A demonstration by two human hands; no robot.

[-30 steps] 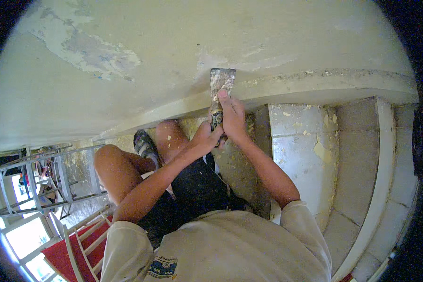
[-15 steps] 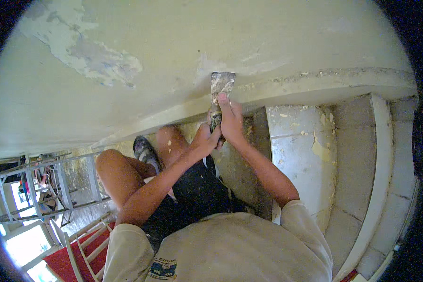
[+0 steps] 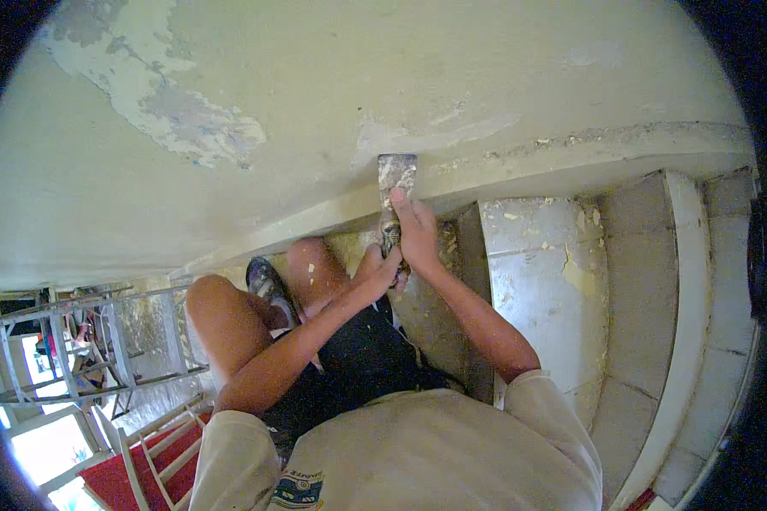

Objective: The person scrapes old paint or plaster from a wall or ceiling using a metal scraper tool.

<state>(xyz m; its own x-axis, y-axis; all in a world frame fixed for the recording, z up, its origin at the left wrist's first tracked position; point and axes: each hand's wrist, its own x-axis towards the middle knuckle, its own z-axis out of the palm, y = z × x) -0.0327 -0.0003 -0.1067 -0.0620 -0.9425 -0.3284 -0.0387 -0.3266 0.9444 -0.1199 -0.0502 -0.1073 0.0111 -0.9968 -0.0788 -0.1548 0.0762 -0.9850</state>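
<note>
Both my hands are closed on one putty knife (image 3: 397, 173), whose wide blade is smeared with pale residue. My left hand (image 3: 375, 271) wraps the lower end of its dark handle. Higher up, my right hand (image 3: 418, 232) grips it, the thumb pressed along the base of the blade. The blade's edge points away from me, at the foot of the yellowish wall (image 3: 315, 94), just above the skirting ledge (image 3: 315, 212). Around it the wall has a pale scraped patch (image 3: 383, 136). Another large peeled patch (image 3: 179, 119) lies to the left.
Tiled stairs (image 3: 631, 289) rise at my right, with paint flakes (image 3: 579, 277) on the nearest step. My bent knees (image 3: 217, 298) and a shoe (image 3: 268, 281) are close to the wall. At far left stand a metal ladder (image 3: 115, 341) and a railing (image 3: 158, 464) beside red cloth (image 3: 115, 477).
The putty knife and both hands have come down slightly toward me, baring more of the pale scraped patch above the blade. My grip is the same.
</note>
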